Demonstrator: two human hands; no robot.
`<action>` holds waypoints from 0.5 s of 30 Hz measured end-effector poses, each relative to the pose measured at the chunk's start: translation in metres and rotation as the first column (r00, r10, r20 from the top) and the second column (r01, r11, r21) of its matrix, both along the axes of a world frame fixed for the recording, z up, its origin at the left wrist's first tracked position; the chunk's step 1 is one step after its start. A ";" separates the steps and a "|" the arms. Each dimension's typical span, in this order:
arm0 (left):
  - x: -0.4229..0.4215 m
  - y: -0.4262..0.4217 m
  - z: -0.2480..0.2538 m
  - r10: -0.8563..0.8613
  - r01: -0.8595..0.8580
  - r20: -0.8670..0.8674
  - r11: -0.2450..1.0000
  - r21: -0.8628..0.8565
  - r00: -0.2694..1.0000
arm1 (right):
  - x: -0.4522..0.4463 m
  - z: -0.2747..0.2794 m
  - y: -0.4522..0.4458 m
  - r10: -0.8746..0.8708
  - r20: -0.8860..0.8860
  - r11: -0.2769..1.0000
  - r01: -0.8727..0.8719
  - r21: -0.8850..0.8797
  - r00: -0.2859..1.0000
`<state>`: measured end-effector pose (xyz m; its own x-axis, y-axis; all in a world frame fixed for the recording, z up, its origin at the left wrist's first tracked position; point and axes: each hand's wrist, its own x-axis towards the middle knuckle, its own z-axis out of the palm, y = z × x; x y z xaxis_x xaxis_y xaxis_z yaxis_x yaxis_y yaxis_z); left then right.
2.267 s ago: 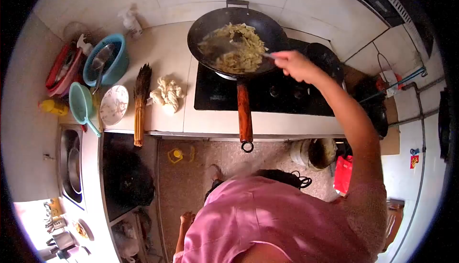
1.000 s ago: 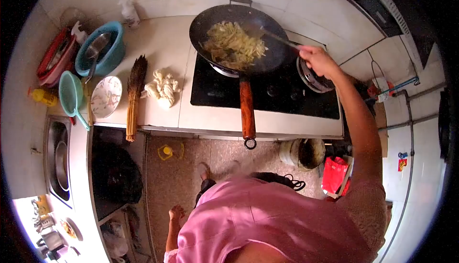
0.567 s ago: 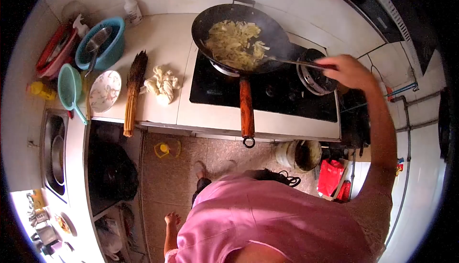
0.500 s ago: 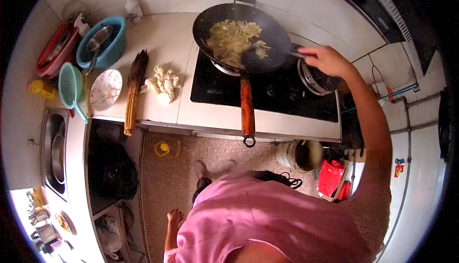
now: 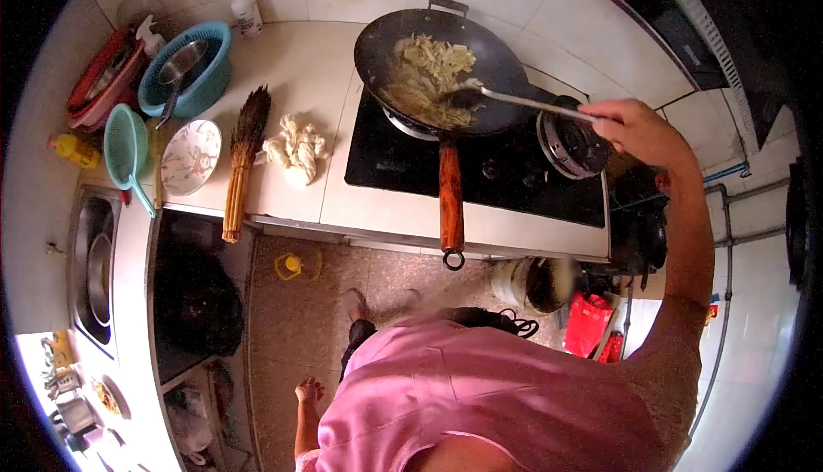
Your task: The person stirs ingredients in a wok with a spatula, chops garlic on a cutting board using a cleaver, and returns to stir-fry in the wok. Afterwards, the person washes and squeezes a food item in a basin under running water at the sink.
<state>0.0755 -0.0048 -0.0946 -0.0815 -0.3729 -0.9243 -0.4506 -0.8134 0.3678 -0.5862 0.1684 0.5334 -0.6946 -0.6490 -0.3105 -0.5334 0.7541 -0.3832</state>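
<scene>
My right hand (image 5: 636, 132) is closed around the handle end of a wok spatula (image 5: 542, 106), whose long shaft slopes left into a black wok (image 5: 497, 43). The spatula's head touches sliced, pale yellow-green food (image 5: 439, 67), which partly covers the blade. Steam blurs some of the pieces. The wok sits on the left burner of a black glass gas stove (image 5: 386, 159), its wooden handle (image 5: 451, 198) pointing towards me with no hand on it. Low at my side hangs my left hand (image 5: 310, 390), empty, its fingers loosely bent and apart.
Left of the stove lie a crumpled white cloth (image 5: 296, 148), a bamboo brush (image 5: 246, 159), a patterned bowl (image 5: 192, 156), a green strainer (image 5: 127, 148) and a blue basin (image 5: 219, 69). A bucket (image 5: 513, 282) stands on the floor below the stove. The range hood (image 5: 686, 43) overhangs the upper right.
My right hand has moved right and slightly down with the spatula, and more of its shaft shows. The food has shifted towards the wok's near side. My left hand still hangs low.
</scene>
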 end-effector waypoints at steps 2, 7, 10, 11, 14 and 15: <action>-0.004 0.003 -0.010 0.018 -0.015 -0.032 0.997 0.082 0.999 | 0.005 -0.004 0.001 -0.035 0.214 0.995 0.013 0.101 0.976; -0.008 -0.024 -0.014 0.192 -0.135 -0.176 0.946 0.296 0.965 | -0.074 -0.074 -0.014 -0.284 0.117 0.948 0.297 -0.116 0.952; -0.019 -0.032 0.000 0.051 -0.040 -0.122 0.995 0.093 0.991 | -0.093 -0.145 -0.022 -0.278 -0.132 0.939 0.239 -0.248 0.952; -0.020 -0.031 0.004 0.028 -0.023 -0.101 0.998 0.054 0.994 | -0.103 -0.172 -0.024 -0.243 -0.416 0.933 0.093 -0.348 0.876; -0.008 -0.020 0.008 0.018 -0.017 -0.072 1.000 0.020 0.997 | -0.043 -0.136 -0.027 -0.137 -0.189 0.980 0.105 -0.169 0.972; -0.001 -0.012 0.008 0.032 -0.030 -0.058 0.999 0.025 0.998 | -0.040 -0.117 -0.014 -0.117 -0.105 0.984 0.101 -0.146 0.988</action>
